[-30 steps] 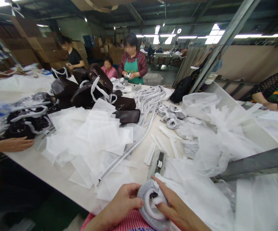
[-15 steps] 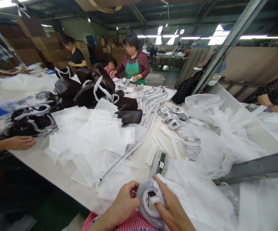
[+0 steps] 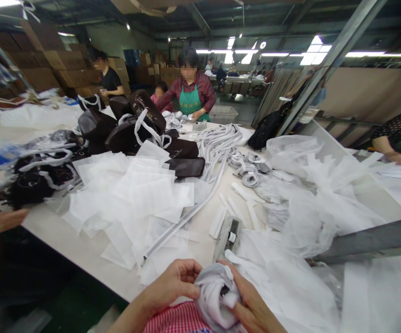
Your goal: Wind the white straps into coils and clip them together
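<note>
A coiled strap wrapped in white material point(image 3: 214, 289) is held low in front of me, over a red checked cloth. My left hand point(image 3: 177, 282) grips its left side between thumb and fingers. On the right side, my right hand point(image 3: 247, 298) is closed round the coil, its thumb pressed against the white wrap near the centre. A small dark part shows in the middle of the coil. Just beyond my hands lies a grey tape dispenser point(image 3: 227, 238), with white strips point(image 3: 234, 208) behind it. A long wrapped strap point(image 3: 182, 221) runs diagonally to the left of the dispenser.
White sheets point(image 3: 127, 189) are heaped on the left, with dark bags point(image 3: 134, 129) behind. More coils point(image 3: 250, 173) and clear plastic bags point(image 3: 300, 217) lie right. A metal beam point(image 3: 373, 240) juts in from the right. Other people stand around the table; a co-worker's hand point(image 3: 4, 221) shows at left.
The coil has turned and its centre opening is now mostly covered by white wrap. My left hand has shifted slightly with it. The co-worker's hand at left has moved further left.
</note>
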Motion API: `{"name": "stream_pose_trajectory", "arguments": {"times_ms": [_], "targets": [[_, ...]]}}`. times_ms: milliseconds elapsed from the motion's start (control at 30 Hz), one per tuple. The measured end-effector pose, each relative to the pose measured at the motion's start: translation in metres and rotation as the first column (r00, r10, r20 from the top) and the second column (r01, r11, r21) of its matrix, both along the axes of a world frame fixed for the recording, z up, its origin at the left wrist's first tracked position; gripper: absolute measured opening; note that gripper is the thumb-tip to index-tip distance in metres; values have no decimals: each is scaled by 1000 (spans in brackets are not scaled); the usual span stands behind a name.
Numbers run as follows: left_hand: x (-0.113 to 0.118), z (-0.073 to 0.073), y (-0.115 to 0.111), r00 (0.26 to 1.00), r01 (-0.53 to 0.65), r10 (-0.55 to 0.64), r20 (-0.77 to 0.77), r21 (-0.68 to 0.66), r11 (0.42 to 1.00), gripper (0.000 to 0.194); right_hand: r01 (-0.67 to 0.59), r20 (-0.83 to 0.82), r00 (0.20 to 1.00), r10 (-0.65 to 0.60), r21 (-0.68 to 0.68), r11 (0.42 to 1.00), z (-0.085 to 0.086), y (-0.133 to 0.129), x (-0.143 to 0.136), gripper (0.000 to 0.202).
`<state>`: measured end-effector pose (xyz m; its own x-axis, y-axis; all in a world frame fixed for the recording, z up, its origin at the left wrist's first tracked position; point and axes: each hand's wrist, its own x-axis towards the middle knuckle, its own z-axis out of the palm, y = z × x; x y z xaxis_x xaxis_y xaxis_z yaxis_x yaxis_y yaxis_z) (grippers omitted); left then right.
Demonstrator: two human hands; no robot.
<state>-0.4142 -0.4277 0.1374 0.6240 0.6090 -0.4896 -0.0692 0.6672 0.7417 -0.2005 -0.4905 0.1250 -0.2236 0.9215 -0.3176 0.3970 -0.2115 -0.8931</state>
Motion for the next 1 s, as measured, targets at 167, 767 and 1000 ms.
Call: {"name": "stream_pose_trajectory", "arguments": {"times_ms": [167, 767, 1000], "targets": [[2, -4, 3, 998, 28, -28, 59, 5, 1000, 30, -79, -26, 996, 81, 87, 993, 17, 3, -3, 46], [38, 5, -2, 957, 170, -86, -278, 291, 942, 40, 20, 399, 915, -64, 112, 993, -12, -9, 2, 29], [30, 3, -8, 986, 108, -72, -149, 245, 963, 50, 1, 179, 984, 0, -4, 1000, 13, 1, 12, 35]]}}
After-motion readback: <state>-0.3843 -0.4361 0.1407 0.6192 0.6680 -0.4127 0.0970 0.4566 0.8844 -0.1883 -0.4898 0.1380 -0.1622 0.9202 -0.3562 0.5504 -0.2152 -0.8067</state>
